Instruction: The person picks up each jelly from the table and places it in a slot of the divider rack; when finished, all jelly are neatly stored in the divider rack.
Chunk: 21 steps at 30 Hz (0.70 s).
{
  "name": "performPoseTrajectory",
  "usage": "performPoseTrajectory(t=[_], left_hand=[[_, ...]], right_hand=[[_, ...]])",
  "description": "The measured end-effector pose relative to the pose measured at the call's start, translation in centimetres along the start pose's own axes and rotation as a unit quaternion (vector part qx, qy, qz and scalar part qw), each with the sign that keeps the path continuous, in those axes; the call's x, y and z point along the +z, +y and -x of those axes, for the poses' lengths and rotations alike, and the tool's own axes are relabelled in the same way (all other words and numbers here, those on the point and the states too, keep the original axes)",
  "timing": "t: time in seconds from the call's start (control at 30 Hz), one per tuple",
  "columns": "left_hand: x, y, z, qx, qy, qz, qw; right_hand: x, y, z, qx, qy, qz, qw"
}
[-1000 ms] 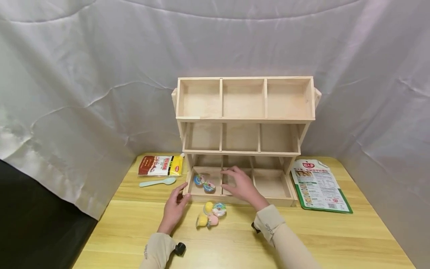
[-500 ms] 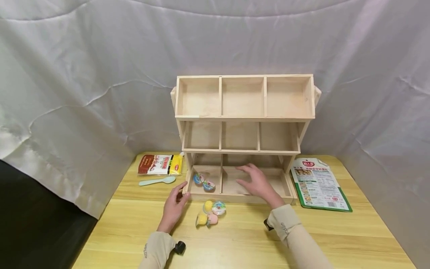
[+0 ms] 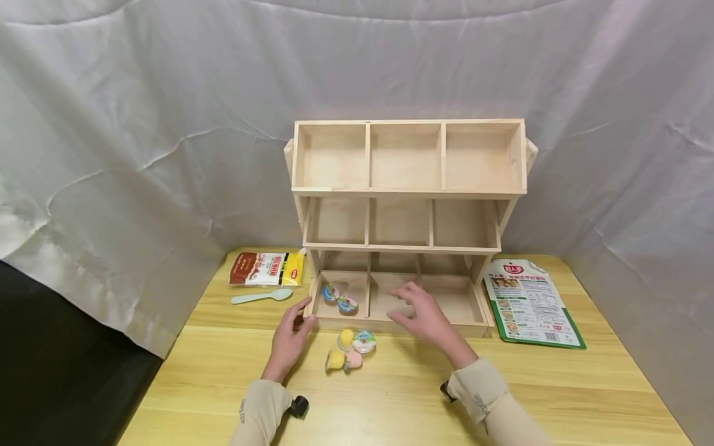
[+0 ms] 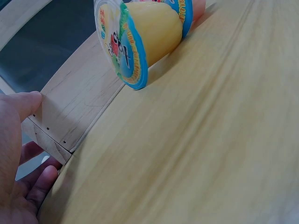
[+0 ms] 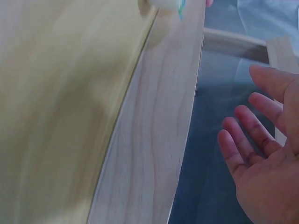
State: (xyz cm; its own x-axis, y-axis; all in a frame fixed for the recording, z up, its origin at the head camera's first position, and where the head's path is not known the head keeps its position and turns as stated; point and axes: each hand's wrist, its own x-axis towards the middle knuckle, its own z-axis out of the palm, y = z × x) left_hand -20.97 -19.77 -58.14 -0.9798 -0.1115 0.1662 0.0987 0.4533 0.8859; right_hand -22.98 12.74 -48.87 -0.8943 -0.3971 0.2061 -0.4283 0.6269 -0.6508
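Observation:
My left hand [image 3: 287, 344] grips the lower left front corner of a tiered wooden rack [image 3: 385, 323]. In the left wrist view the thumb [image 4: 28, 103] lies on the front board, while the other fingers reach round the side. Over the bottom tier's middle compartment hovers my right hand [image 3: 426, 316], fingers spread and holding nothing. Two small jelly cups [image 3: 347, 303] with blue rims lie in the bottom left compartment. In front of the rack several more jelly cups, yellow, pink and one lid-up [image 3: 364, 342], sit close together on the table.
Left of the rack lie a yellow and brown food pouch [image 3: 268, 269] and a pale green spoon [image 3: 262, 296]. On its right is a flat white and green bag [image 3: 532, 303]. Grey curtains [image 3: 407, 68] hang behind and at both sides of the table [image 3: 390, 402].
My right hand has moved right, from the divider beside the left compartment to over the middle compartment. The left hand and the jelly cups keep their places; the head view has shifted slightly.

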Motion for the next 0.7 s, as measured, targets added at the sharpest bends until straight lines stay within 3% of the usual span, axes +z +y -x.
performPoseTrajectory(t=[0.4,0.7], left_hand=[[-0.2,0.2,0.1,-0.008,-0.005,0.009,0.9999],[-0.1,0.0,0.0,-0.007,-0.007,0.011,0.9999]], right_hand=[[2.7,-2.6,2.0,-0.037,-0.024,-0.011,0.9989],[5.1,-2.4,2.6,-0.050,-0.053,-0.004,0.9974]])
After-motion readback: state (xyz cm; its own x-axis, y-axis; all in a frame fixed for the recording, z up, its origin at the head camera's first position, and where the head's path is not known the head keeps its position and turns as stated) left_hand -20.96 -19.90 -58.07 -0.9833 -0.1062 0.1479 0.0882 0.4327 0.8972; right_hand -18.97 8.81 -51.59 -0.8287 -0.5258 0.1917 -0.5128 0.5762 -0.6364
